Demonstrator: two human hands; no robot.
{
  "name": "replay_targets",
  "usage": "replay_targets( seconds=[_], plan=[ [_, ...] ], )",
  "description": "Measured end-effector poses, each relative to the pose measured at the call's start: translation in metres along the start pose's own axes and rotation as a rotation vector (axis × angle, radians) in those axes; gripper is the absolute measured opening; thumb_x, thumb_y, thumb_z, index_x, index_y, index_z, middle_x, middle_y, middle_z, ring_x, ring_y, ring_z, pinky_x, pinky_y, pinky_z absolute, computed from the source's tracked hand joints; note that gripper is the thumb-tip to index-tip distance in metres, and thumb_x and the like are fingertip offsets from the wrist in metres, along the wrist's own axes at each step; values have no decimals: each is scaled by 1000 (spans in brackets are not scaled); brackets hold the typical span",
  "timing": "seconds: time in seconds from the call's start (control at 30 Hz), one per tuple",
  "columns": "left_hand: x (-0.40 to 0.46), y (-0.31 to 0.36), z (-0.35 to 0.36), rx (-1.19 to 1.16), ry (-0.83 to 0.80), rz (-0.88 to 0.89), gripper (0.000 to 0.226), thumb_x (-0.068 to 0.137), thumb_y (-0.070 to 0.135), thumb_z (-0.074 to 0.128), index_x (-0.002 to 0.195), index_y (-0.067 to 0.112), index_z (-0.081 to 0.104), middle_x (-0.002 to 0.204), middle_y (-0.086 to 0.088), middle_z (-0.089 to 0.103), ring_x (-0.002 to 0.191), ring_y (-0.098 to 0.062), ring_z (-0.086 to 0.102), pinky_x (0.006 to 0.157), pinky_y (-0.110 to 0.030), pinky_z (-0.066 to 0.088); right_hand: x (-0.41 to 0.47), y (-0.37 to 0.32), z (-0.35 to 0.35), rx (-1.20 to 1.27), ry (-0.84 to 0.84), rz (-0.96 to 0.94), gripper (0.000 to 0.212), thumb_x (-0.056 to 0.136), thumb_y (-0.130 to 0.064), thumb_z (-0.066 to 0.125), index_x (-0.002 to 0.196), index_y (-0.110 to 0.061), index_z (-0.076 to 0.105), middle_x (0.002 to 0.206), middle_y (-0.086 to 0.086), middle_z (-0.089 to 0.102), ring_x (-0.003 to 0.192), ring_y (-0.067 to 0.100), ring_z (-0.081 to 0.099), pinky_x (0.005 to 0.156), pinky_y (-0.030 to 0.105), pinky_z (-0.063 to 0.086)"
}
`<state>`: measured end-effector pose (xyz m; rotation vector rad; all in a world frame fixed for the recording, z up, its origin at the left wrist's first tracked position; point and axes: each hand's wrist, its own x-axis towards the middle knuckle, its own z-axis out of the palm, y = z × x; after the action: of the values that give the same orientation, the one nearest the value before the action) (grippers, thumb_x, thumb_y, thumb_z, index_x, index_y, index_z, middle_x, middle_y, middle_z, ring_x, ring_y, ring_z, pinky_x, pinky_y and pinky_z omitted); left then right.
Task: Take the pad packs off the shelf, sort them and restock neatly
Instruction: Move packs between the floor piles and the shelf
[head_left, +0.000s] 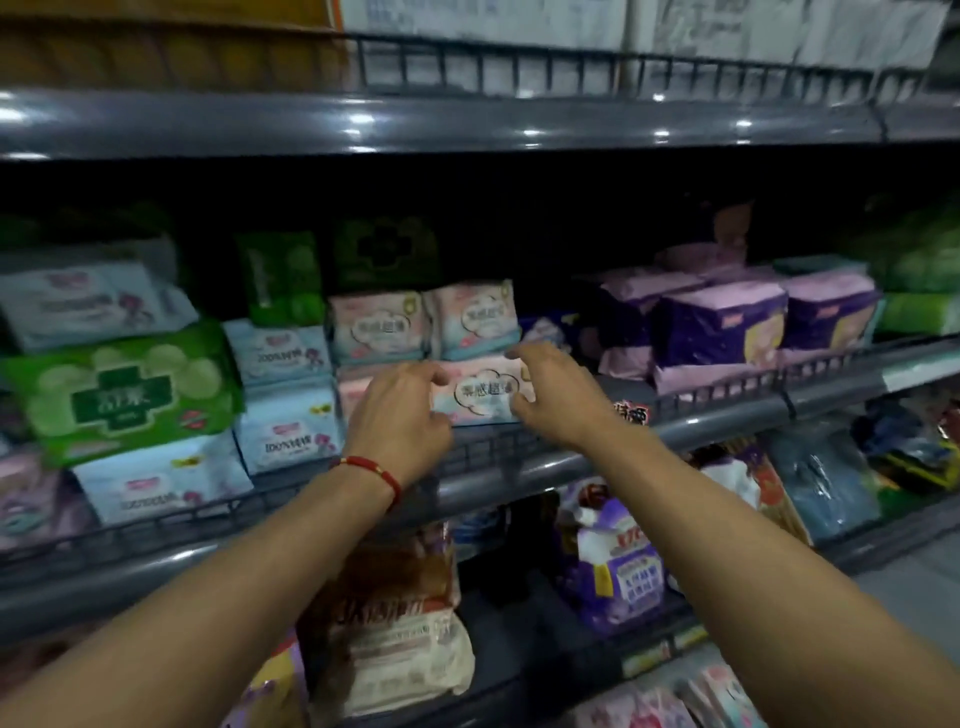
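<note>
The person is reaching both hands to a pale pink and light blue plastic pad pack (485, 391) lying at the front of the grey metal shelf (727, 415), behind its low wire rail. The left hand (400, 415), with a red cord bracelet (371, 470) on its wrist, is curling its fingers round the pack's left end. The right hand (558, 395) is gripping the right end, fingers over the top and thumb below. Two matching pink packs (423, 325) are standing just above it. Green packs (122, 392) and light blue packs (283, 395) are sitting to the left, purple packs (727, 322) to the right.
</note>
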<state>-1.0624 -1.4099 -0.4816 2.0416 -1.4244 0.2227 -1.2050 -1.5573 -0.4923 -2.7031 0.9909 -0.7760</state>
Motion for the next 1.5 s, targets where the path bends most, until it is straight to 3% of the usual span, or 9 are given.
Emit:
replay_targets(
  seconds=[0.37,0.53,0.67,0.83,0.93,1.07,1.23,1.33,1.5],
  plan=[
    [56,-64,6,266,-158,-85,47,79,-4,61,123,13,60,123,-12,63,113,-33,59,92,-43,54,51,27,32,-94,-99,15,65,90,-18,72,148,-16,43,146,12,45,137,33,39,110,49,41],
    [66,-84,-7,246,-187,-52,51,82,-10,60,127,14,64,127,-10,64,119,-30,59,103,-38,49,55,24,29,-146,-63,-8,61,92,-28,74,147,-20,50,149,9,40,133,33,34,114,44,35],
    [70,-89,-19,267,-265,-27,44,88,5,71,130,18,65,130,-6,64,121,-27,58,102,-31,47,58,20,30,-119,-26,36,51,89,-23,76,137,-20,58,146,8,42,134,32,31,115,44,35],
    [70,-88,-21,266,-219,45,30,83,19,82,109,19,66,111,-1,64,101,-19,56,83,-26,44,57,21,28,0,-58,56,41,84,-14,81,114,-23,56,126,8,60,107,28,56,86,35,48],
    [71,-88,-20,293,-208,70,31,83,25,81,108,26,62,115,-2,64,110,-25,58,91,-36,51,56,26,17,64,-35,45,37,84,-11,79,101,-29,52,111,7,63,88,25,59,67,29,43],
    [70,-88,-18,162,-205,27,37,88,21,77,120,24,59,132,-5,61,120,-25,57,103,-37,48,45,34,-6,153,35,-4,32,79,-6,80,102,-19,62,102,5,67,94,26,63,77,34,51],
    [65,-85,-20,16,-144,43,31,91,17,73,119,26,64,130,-5,58,120,-25,56,105,-39,47,25,47,-30,267,80,-44,33,81,-7,81,105,-19,63,104,-1,69,96,20,68,77,31,57],
    [61,-78,-26,-60,-92,69,32,92,16,72,122,26,64,129,-5,57,121,-24,54,107,-42,47,11,54,-45,329,105,-28,32,82,-5,80,103,-23,64,103,-4,70,92,12,69,70,20,56],
    [48,-65,-31,-125,-63,61,35,92,15,72,124,24,64,130,-2,57,121,-23,55,105,-42,49,-12,76,-59,413,129,76,38,79,-7,83,107,-23,64,103,-6,69,96,15,66,84,36,59]
  ],
)
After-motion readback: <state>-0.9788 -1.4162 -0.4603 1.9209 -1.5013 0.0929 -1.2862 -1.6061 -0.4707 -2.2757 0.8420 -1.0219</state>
